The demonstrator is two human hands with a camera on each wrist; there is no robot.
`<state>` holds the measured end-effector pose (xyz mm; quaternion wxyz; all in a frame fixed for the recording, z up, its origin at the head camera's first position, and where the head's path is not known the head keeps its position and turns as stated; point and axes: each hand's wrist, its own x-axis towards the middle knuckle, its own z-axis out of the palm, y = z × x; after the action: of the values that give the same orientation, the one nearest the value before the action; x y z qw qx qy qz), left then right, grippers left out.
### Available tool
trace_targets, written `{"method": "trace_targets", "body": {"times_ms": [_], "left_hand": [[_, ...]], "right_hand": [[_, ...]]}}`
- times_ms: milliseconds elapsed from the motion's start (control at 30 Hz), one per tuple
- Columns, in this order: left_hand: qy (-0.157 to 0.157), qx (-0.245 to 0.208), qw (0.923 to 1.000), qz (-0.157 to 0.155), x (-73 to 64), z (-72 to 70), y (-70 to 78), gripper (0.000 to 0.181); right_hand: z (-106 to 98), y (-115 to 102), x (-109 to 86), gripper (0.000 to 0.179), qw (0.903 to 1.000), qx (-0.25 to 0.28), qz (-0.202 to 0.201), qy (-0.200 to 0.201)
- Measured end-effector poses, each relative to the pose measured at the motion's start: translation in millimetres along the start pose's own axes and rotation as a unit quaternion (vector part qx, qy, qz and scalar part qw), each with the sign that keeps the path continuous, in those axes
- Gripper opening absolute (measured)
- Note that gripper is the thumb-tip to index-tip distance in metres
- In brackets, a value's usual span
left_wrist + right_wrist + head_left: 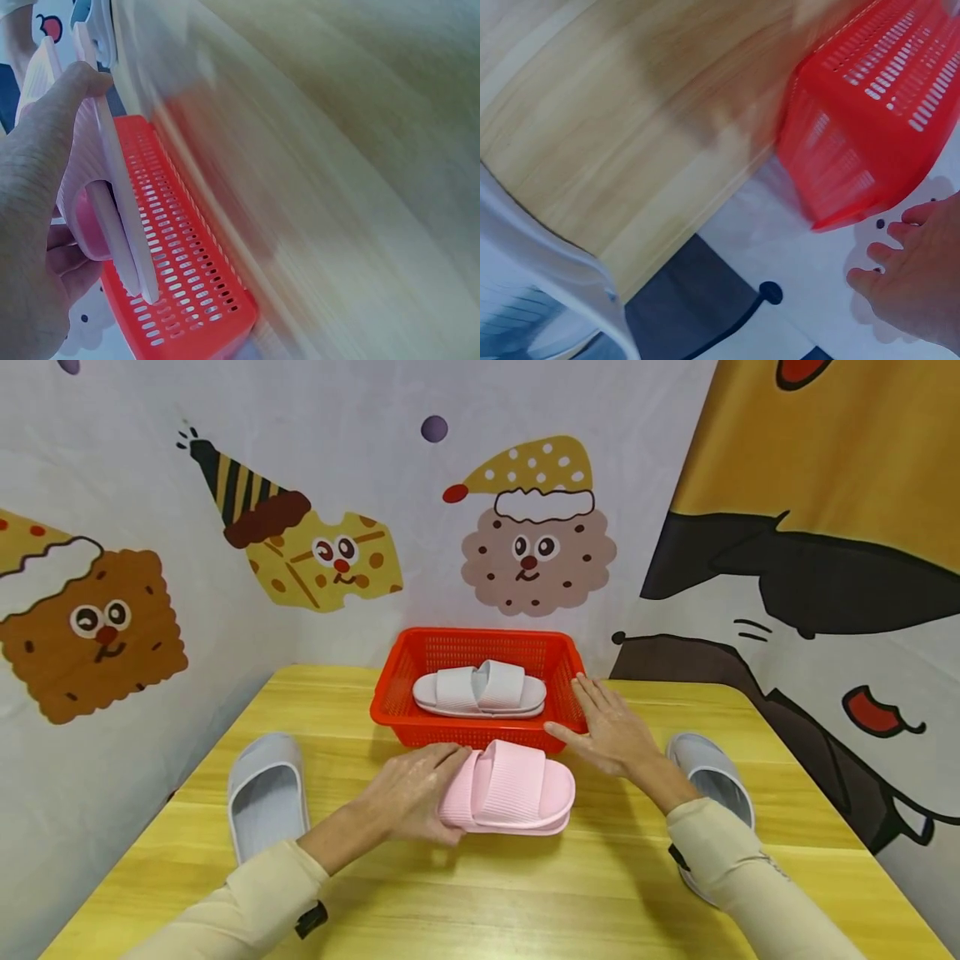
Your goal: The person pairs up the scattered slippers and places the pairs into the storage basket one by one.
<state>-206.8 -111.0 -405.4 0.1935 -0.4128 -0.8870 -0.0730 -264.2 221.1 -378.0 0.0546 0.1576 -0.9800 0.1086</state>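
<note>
A: What is hard to make out?

B: The left end of the pink slippers (pixel 517 793) is covered by the left grip (pixel 416 789). Part of the right grey slipper (pixel 697 750) is hidden by the right sleeve (pixel 738 868), and the lower end of the left grey slipper (pixel 266 758) is covered by the left sleeve (pixel 247 893). In the right wrist view, a pale slipper is cut off by the frame's edge.

A: And how is the pink pair held?

B: It is clasped by the left grip, fingers over the top and thumb at the near side, and is held above the table (pixel 540 893), in front of the red basket (pixel 450 735), where white slippers (pixel 498 687) are laid.

A: Is anything held by the right grip (pixel 611 731)?

B: Nothing; its fingers are extended beside the basket's right rim. Whether the rim is touched cannot be told.
</note>
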Motion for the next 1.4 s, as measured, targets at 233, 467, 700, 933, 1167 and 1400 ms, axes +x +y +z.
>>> {"method": "trace_targets", "body": {"times_ms": [233, 467, 700, 933, 1167, 1400], "left_hand": [[0.004, -0.003, 1.0, -0.002, 0.0, -1.2, -0.4, 0.103], [0.016, -0.007, 0.9998, -0.002, -1.1, -2.6, -3.5, 0.102], [-0.001, -0.004, 1.0, 0.008, 2.0, -5.8, -4.5, 0.102], [-0.01, -0.016, 0.9998, 0.002, 4.3, -12.3, -4.6, 0.103], [0.05, -0.044, 0.9978, 0.003, 12.4, -21.8, -9.7, 0.101], [0.081, -0.066, 0.9945, -0.008, 23.2, -38.4, -20.5, 0.097]], "right_hand": [[3, 12, 1.6, 0.103, 0.9996, 0.002, 0.027, -0.012], [9, 18, 2.2, 0.102, 0.999, -0.004, 0.039, -0.024], [11, 20, 1.0, 0.102, 0.9987, 0.004, 0.042, -0.03], [8, 18, 3.5, 0.104, 0.9983, 0.006, 0.04, -0.043], [2, 17, 5.0, 0.101, 0.9989, -0.006, 0.02, -0.043], [-5, 17, 2.9, 0.088, 0.9979, -0.026, -0.001, -0.059]]}}
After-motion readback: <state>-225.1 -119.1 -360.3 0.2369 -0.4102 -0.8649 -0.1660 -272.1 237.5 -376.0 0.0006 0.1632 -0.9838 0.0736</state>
